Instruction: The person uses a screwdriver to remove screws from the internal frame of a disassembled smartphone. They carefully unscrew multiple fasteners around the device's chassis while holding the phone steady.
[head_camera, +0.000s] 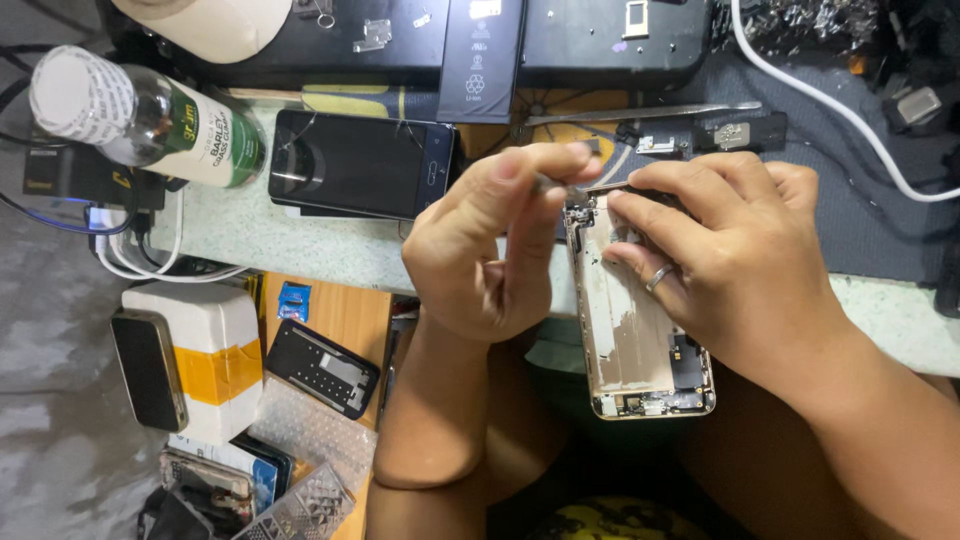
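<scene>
Opened phone shell at surface edge, right hand clamped on top end; left hand pinching tweezers at its top; dark phone, bottle left; battery, white cable behind.

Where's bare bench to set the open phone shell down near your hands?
Bare pale bench lies in front of the dark phone, left of the left hand. Grey mat right of the right hand is free below the white cable. Crowded beyond the hands: tweezers, small parts.
</scene>
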